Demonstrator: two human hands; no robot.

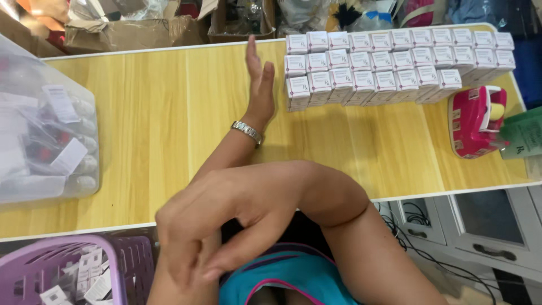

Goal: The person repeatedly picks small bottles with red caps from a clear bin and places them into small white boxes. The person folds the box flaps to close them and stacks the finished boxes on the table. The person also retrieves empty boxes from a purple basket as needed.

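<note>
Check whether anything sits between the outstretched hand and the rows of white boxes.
Nothing visible does. The left hand stands edge-on, open, just beside the left end of the white boxes, with only bare table between.

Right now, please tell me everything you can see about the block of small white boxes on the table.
The block of small white boxes lies at the far right part of the yellow wooden-look table. The boxes look like cardboard cartons, white with a small pink mark on each top, all closed. They are packed tightly in three neat rows, about ten per row, and seem stacked at least two high. One hand, open and set on edge, stands at the block's left end, at or very near the boxes. A pink tape dispenser lies apart, in front of its right end.
</note>
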